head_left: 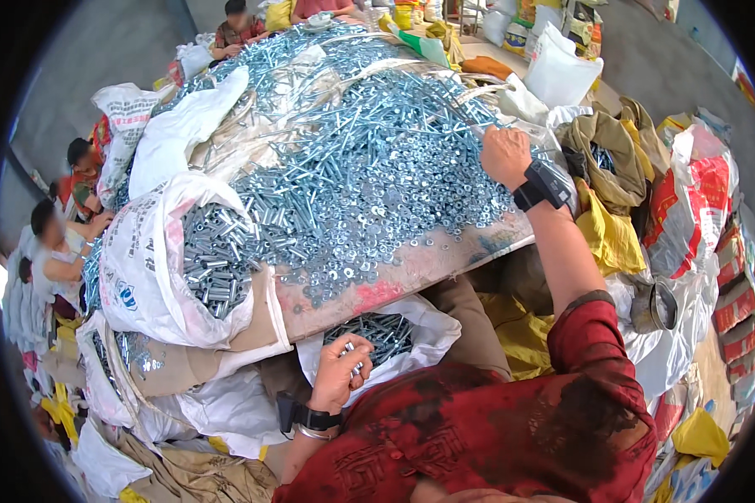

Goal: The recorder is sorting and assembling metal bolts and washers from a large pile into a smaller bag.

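Note:
My left hand (341,370) is curled around small silvery metal fasteners (356,369), whose exact kind is partly hidden by the fingers. It is above an open white sack (430,329) in my lap that holds dark metal bolts (376,337). My right hand (506,157) reaches to the right side of a large heap of long bolts (344,134). Its fingers are closed at the heap, and what they pinch is not clear. Nuts and washers (394,197) lie loose across the near part of the heap.
A white sack (138,268) full of metal sleeves (218,267) lies open at the left of the table (428,267). Yellow cloth sacks (608,230), a brown sack (617,155) and a metal cup (653,308) are at my right. Other people (59,243) sit along the left and far sides.

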Motion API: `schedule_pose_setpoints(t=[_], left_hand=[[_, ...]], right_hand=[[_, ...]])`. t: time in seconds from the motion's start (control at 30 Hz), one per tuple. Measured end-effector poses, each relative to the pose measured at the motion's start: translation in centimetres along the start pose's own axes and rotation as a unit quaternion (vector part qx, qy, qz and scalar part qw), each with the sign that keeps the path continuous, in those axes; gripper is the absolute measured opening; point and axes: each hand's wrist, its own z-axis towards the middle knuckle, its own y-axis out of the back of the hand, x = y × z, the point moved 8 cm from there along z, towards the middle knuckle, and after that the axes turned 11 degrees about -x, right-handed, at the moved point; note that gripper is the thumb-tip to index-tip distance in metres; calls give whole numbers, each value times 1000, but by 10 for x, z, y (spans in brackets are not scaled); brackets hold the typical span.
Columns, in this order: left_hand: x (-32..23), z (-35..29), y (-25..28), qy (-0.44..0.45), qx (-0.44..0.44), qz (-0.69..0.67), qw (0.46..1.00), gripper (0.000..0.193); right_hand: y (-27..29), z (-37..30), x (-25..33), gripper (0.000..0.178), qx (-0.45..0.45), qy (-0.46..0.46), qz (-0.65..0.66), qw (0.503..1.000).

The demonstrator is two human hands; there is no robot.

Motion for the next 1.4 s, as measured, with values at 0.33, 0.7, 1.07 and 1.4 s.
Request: schedule_pose_setpoints(t=[0.33, 0.7, 1.07, 1.4], left_hand=[[-70, 1, 9, -283, -113, 202, 931, 6], [-107, 46, 24, -518, -236, 281, 773, 8], [-102, 64, 56, -359, -197, 142, 901, 8], [-113, 64, 56, -372, -175, 128, 903, 10]], right_hand=[[-14, 25, 5, 15, 25, 9, 53, 998], [55, 84, 61, 46, -54, -13, 210, 976], [-68, 208, 232, 27, 55, 131, 221, 965], [-103, 184, 239, 16, 144, 166, 138, 966]])
